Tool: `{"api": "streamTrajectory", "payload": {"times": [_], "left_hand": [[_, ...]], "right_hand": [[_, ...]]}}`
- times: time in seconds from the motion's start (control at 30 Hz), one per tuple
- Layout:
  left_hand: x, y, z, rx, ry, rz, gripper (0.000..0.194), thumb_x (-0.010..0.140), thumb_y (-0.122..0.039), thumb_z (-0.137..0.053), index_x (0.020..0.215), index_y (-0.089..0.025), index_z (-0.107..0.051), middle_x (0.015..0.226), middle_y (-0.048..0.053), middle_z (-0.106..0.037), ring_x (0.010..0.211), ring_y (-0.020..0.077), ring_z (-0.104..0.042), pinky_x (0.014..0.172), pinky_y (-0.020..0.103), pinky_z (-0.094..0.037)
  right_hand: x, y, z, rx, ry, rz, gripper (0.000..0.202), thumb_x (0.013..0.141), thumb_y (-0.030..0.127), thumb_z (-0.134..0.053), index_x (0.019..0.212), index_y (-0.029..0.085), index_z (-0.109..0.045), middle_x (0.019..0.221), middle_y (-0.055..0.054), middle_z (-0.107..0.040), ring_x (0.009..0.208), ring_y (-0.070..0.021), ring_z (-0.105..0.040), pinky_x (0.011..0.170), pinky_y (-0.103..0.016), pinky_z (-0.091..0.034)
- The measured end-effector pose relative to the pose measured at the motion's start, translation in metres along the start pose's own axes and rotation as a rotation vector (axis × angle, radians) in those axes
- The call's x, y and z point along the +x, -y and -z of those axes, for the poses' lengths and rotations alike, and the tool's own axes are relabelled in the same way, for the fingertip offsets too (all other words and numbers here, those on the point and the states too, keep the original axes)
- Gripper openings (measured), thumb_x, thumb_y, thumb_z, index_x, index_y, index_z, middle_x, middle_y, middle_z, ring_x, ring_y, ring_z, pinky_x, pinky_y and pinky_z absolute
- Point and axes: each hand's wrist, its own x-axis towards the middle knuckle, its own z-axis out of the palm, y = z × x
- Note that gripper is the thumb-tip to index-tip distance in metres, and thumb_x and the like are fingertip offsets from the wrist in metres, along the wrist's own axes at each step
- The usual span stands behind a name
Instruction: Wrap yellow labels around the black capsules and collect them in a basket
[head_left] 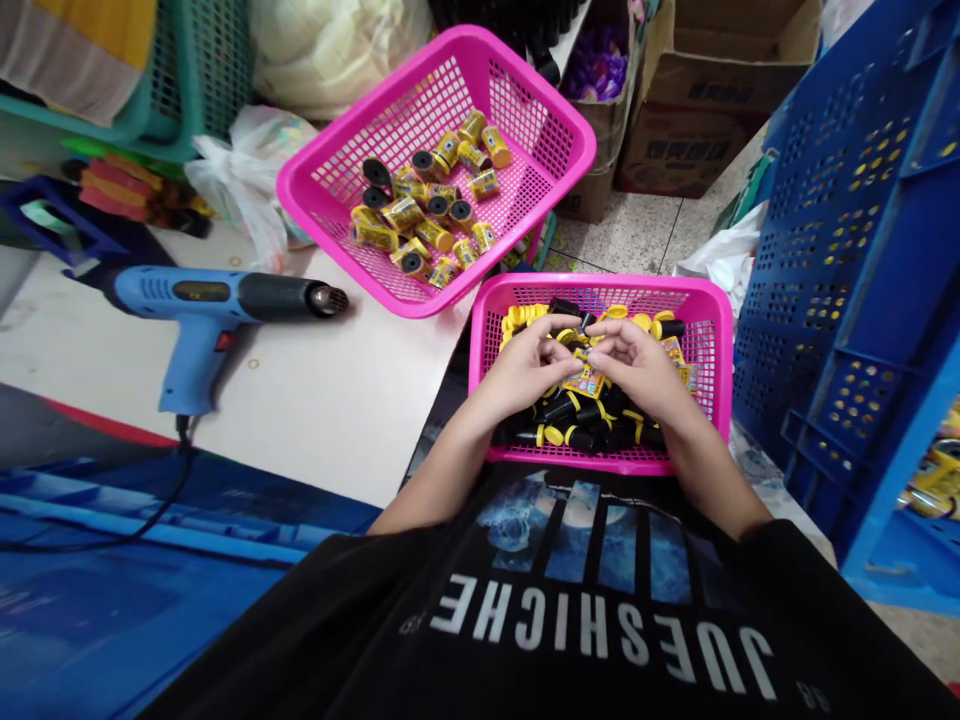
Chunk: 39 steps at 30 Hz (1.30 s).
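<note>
Pinching a yellow printed wrapper (587, 382), the left hand (531, 366) and right hand (634, 362) nearly meet, both clamped on its upper edge, at twelve o'clock above a pink basket (724, 370) of black tubs (587, 438) and yellow lids (553, 436). A blue heat gun (196, 335) lies at ten o'clock on a white table (322, 410). Farther off, at eleven, a second pink basket (529, 187) holds yellow-wrapped tubs (403, 214).

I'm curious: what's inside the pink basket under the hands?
Black containers, yellow caps and printed pieces show in the basket. Anything deeper, or behind the left hand and right hand, is covered.
</note>
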Motion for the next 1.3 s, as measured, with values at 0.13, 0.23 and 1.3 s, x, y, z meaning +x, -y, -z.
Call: {"api": "streamTrajectory", "payload": {"times": [0.13,0.23,1.3], "left_hand": [[-0.004,0.004,-0.01,-0.096,-0.077,-0.018,0.056,0.069,-0.022,-0.086,0.121,-0.019,-0.065,0.073,-0.004,-0.062,0.065,0.0092,-0.058,0.062,0.021,-0.045],[-0.009,0.012,-0.007,-0.112,-0.186,-0.034,0.055,0.069,-0.022,-0.086,0.12,-0.02,-0.068,0.067,-0.006,-0.059,0.059,0.0075,-0.054,0.058,0.02,-0.043],[-0.012,0.022,0.029,-0.428,-0.551,-0.02,0.038,0.065,-0.046,-0.091,0.077,-0.017,-0.07,0.08,0.0,-0.074,0.073,0.0113,-0.069,0.068,0.022,-0.059]], "right_hand": [[0.005,-0.007,-0.013,0.161,-0.077,-0.005,0.036,0.078,0.038,-0.079,0.106,0.026,-0.059,0.075,0.005,-0.067,0.068,-0.0146,-0.064,0.067,-0.029,-0.05],[0.015,-0.009,-0.009,0.063,-0.114,0.029,0.026,0.087,0.044,-0.068,0.103,0.024,-0.062,0.077,0.003,-0.068,0.069,-0.0157,-0.064,0.067,-0.03,-0.051],[0.051,-0.007,-0.024,-0.918,-0.124,0.018,0.031,0.083,0.031,-0.069,0.109,0.015,-0.07,0.113,-0.015,-0.068,0.11,-0.0321,-0.061,0.096,-0.047,-0.051]]}}
